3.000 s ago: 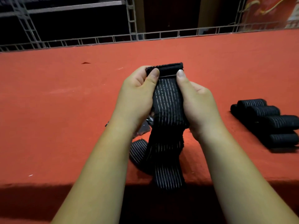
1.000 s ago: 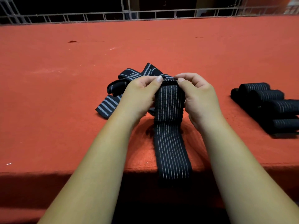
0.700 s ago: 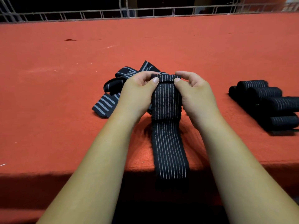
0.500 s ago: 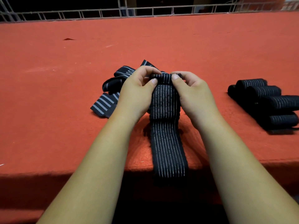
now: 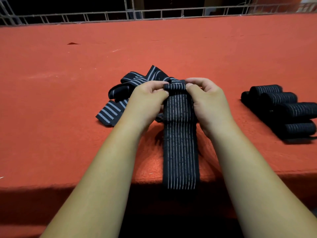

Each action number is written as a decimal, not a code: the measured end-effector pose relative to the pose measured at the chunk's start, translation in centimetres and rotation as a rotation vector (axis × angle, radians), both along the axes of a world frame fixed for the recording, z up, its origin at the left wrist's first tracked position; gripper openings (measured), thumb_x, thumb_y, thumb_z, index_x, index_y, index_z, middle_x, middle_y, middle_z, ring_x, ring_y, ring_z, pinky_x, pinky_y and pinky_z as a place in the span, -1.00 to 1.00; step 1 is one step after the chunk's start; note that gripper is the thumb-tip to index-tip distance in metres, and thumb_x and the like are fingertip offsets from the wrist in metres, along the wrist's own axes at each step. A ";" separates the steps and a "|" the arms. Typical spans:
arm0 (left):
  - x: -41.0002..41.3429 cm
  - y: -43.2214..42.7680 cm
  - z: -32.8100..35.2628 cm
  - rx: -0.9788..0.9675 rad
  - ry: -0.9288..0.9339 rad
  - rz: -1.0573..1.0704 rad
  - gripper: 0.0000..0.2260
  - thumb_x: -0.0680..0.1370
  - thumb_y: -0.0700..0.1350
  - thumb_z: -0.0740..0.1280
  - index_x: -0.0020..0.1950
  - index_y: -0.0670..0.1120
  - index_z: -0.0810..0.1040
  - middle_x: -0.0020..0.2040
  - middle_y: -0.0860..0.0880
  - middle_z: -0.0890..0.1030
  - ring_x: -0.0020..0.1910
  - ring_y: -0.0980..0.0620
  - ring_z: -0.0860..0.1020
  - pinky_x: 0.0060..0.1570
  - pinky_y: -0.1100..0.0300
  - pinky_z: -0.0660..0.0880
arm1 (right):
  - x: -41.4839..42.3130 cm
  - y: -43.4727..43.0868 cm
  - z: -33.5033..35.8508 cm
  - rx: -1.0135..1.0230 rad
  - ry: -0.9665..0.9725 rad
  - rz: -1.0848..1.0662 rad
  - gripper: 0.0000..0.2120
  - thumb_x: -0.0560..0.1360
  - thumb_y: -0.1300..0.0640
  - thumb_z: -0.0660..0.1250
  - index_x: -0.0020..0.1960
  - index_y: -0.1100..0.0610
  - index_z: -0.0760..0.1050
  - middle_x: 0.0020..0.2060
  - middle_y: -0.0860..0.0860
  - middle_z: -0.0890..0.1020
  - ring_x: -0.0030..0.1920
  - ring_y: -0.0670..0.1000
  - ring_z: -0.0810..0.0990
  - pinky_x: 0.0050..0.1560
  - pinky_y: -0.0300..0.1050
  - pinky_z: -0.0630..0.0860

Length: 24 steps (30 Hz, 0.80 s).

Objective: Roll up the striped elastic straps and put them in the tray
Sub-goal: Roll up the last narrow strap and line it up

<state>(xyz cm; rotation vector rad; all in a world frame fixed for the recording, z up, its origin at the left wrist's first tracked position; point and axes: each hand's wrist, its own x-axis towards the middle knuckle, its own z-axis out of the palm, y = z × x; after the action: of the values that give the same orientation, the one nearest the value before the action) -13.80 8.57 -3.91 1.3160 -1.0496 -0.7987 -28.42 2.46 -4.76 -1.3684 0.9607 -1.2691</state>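
Where the red counter (image 5: 51,143) drops away at its near edge, the free end of a black striped strap (image 5: 181,143) hangs just over the lip, its thin pale lines running lengthwise. From there the strap lies flat on the counter, straight away from the person, between two bare forearms that reach in from the bottom of the view. At its far end the strap is turned over into a small tight roll, and both hands meet there. The left hand (image 5: 145,100) pinches the roll's left side, thumb and curled fingers closed on the fabric. The right hand (image 5: 208,100) grips the right side the same way, its fingers bent over the top of the roll and its thumb against the near face. Just behind and to the left of the left hand lies a loose pile of unrolled straps (image 5: 118,98), black with broader pale stripes, folded over one another on the counter; part of the pile is hidden by the hand. Well apart to the right sit finished rolls (image 5: 281,107), four at least, lying close against one another in a slanted row; what they rest on is too dark to make out. At the far edge of the counter runs a metal lattice rail (image 5: 154,13), with darkness behind it
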 end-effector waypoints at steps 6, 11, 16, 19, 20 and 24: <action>-0.2 0.4 0.9 0.063 -0.040 -0.017 -0.94 0.54 -0.17 0.29 -0.13 -0.09 0.50 -0.34 -0.07 0.38 -0.34 -0.03 0.35 -0.27 0.08 0.21 | -0.1 -0.4 -0.5 -0.081 0.080 -0.026 -0.72 0.65 0.20 0.43 0.35 0.13 0.64 -0.05 -0.10 0.70 -0.06 -0.16 0.65 0.05 -0.17 0.57; -0.4 0.7 0.7 0.000 -0.096 -0.036 -0.77 0.75 -0.13 0.28 0.10 -0.12 0.73 -0.13 -0.01 0.76 -0.23 0.09 0.70 -0.29 0.22 0.57 | 0.1 -0.1 -0.5 -0.120 0.071 -0.054 -0.64 0.64 0.21 0.45 0.42 0.13 0.64 0.23 -0.05 0.74 0.24 -0.14 0.70 0.41 -0.05 0.58; -0.3 0.4 0.2 -0.064 -0.103 0.088 -0.79 0.73 -0.25 0.30 0.25 -0.06 0.70 -0.24 0.13 0.64 -0.48 0.29 0.51 -0.54 0.43 0.34 | 0.2 0.4 -0.7 -0.080 0.114 -0.044 -0.74 0.70 0.03 0.37 0.33 0.00 0.70 0.15 -0.18 0.76 0.18 -0.26 0.69 0.34 -0.14 0.58; -0.5 0.5 0.1 -0.082 -0.092 0.050 -0.74 0.71 -0.28 0.32 0.21 0.00 0.74 -0.14 0.08 0.70 -0.35 0.24 0.58 -0.39 0.35 0.47 | 0.1 0.4 -0.7 0.014 0.161 -0.005 -0.61 0.72 -0.13 0.29 0.03 0.10 0.76 -0.10 -0.05 0.80 -0.17 -0.17 0.68 -0.04 -0.11 0.55; -0.5 0.4 -0.1 -0.089 -0.081 0.041 -0.72 0.70 -0.28 0.32 0.19 0.03 0.75 -0.08 0.04 0.73 -0.24 0.17 0.63 -0.28 0.25 0.54 | 0.1 0.4 -0.7 0.025 0.182 -0.002 -0.56 0.72 -0.14 0.27 -0.03 0.14 0.75 -0.15 -0.04 0.80 -0.22 -0.14 0.65 -0.09 -0.09 0.52; -0.2 -0.2 -0.6 -0.081 -0.077 0.016 -0.69 0.72 -0.25 0.31 0.35 0.06 0.71 0.12 0.07 0.77 -0.07 0.18 0.68 -0.13 0.28 0.56 | -0.2 -0.1 -0.6 0.043 0.209 -0.016 -0.57 0.72 -0.09 0.26 -0.18 0.12 0.68 -0.41 -0.17 0.62 -0.41 -0.16 0.51 -0.30 -0.13 0.39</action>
<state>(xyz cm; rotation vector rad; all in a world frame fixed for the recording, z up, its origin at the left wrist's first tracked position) -14.02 8.40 -4.50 1.2926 -1.1200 -0.6908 -28.65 2.40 -5.34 -1.4835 1.1371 -1.1253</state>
